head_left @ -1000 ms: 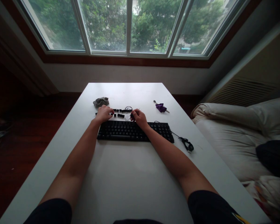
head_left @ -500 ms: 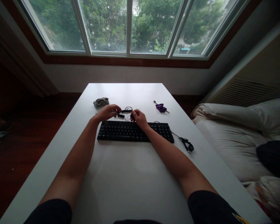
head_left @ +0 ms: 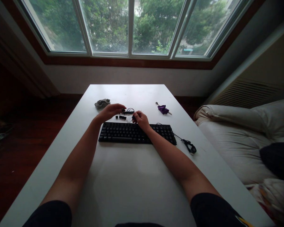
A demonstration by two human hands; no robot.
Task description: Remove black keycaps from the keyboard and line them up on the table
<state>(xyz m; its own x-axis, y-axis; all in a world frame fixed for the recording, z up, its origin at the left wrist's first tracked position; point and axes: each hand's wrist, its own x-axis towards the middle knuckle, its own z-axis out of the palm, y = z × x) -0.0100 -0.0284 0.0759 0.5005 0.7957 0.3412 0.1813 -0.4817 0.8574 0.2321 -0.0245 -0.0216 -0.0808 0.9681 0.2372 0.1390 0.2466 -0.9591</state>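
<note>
A black keyboard (head_left: 123, 134) lies on the white table in front of me. My left hand (head_left: 112, 110) is beyond its far edge, thumb and fingertips pinched on a small black keycap at the left end of a row of loose keycaps (head_left: 129, 112). Nearer the keyboard sit several more black keycaps (head_left: 122, 117). Closed above the keyboard's far edge, my right hand (head_left: 141, 119) grips a wire keycap puller (head_left: 129, 120), its thin loops pointing left. The fingers partly hide its black handle.
A crumpled grey cloth (head_left: 102, 103) lies at the far left of the table (head_left: 132, 176). A purple cloth (head_left: 163, 109) with a thin brush through it lies at the far right. The coiled USB cable (head_left: 189, 146) rests right of the keyboard, and a sofa (head_left: 236, 135) stands alongside.
My left hand has shifted right and slightly away, from above the nearer keycaps to the left end of the farther row, uncovering a single keycap. The right hand has stayed in place.
</note>
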